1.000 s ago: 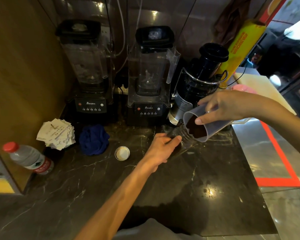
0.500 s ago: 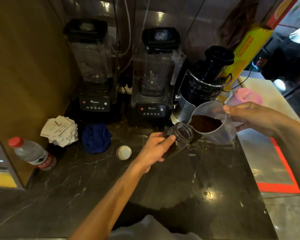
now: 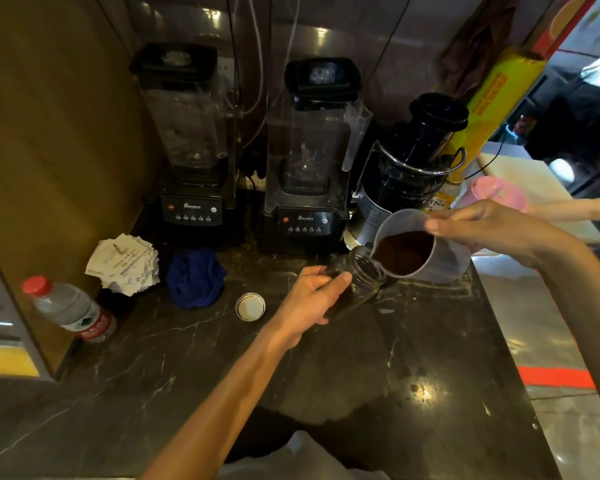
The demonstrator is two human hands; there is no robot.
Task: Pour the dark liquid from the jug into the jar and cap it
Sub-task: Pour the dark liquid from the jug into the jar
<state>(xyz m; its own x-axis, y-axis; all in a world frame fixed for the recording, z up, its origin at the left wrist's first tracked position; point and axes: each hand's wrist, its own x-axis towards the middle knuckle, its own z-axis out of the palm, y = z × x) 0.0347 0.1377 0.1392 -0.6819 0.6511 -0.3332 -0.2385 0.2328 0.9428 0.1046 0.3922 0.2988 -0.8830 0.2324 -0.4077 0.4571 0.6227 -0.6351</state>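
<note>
Right hand (image 3: pixel 492 233) wrapped around jug (image 3: pixel 420 249), centre right, spout just above jar (image 3: pixel 359 282) mouth. Left hand (image 3: pixel 312 303) clasping tilted jar on bench (image 3: pixel 361 375). Lid (image 3: pixel 250 306) lower left of jar, nearer left hand.

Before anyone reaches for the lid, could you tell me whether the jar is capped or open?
Open. The jar shows a bare mouth, held by the left hand; its lid lies apart on the counter.
</note>
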